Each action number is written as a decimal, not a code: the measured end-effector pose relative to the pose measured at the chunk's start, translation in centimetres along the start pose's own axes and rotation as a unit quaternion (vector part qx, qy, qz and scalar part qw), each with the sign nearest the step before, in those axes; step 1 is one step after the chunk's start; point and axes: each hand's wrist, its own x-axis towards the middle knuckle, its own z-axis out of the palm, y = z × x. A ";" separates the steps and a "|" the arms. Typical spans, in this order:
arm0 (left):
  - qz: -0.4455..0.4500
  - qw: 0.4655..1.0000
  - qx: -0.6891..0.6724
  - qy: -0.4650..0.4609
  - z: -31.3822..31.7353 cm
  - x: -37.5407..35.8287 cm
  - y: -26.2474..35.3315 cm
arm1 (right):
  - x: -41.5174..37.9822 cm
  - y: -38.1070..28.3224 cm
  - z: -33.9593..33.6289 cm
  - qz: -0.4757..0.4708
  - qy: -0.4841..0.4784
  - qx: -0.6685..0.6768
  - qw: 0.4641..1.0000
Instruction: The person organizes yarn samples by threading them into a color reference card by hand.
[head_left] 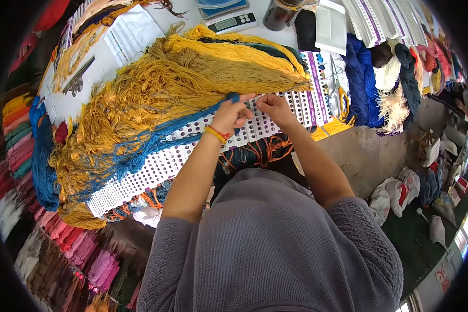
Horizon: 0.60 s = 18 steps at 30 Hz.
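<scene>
My left hand [231, 115], with a yellow beaded bracelet and a red cord at the wrist, has its fingers curled around a bundle of blue yarn [190, 122]. The index finger points towards my right hand [276, 110]. A dark blue loop of the yarn shows above the knuckles. My right hand is closed in a pinch just to the right; whatever lies between its fingertips is too small to make out. Beneath both hands lies a white card with rows of coloured dots [184, 158]. Behind them spreads a large heap of mustard-yellow yarn [140, 86].
Yellow-handled scissors [342, 99] lie to the right, near blue skeins [360, 78]. At the back are a digital scale [233, 22], a dark jar [281, 14] and a printed sheet [133, 35]. A black-handled tool [79, 78] rests at the left. Coloured yarn bundles [103, 268] hang at lower left.
</scene>
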 end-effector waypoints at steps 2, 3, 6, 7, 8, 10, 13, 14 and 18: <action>0.027 0.979 0.199 0.040 2.1 0.8 -0.5 | -0.2 -0.5 -0.2 -0.001 -0.015 0.100 0.995; 0.028 0.982 0.185 0.023 2.2 1.8 -1.9 | -0.8 -0.1 -1.1 0.006 -0.004 0.083 0.996; 0.158 0.842 0.492 0.154 0.4 2.5 -2.6 | -0.2 1.0 -0.9 -0.012 0.002 0.099 0.995; 0.171 0.833 0.493 0.183 -0.7 1.7 -2.5 | 0.1 1.4 -0.5 -0.034 0.043 0.038 0.998; 0.185 0.823 0.494 0.212 -2.2 0.5 -2.2 | 0.2 1.7 -0.2 -0.057 0.083 -0.024 0.995; 0.344 0.615 0.674 0.222 -9.6 -3.0 -1.7 | 0.2 1.5 0.1 -0.044 0.082 -0.034 0.995; 0.264 0.885 -0.059 0.379 -16.8 -14.4 4.2 | 0.0 0.8 0.6 -0.024 0.087 -0.051 0.995; 0.299 0.840 -0.115 0.438 -18.2 -17.9 5.6 | 0.1 1.0 0.7 -0.024 0.088 -0.050 0.995; 0.259 0.822 -0.026 0.506 -29.3 -23.9 3.6 | 0.2 0.6 1.5 -0.049 0.114 -0.024 0.992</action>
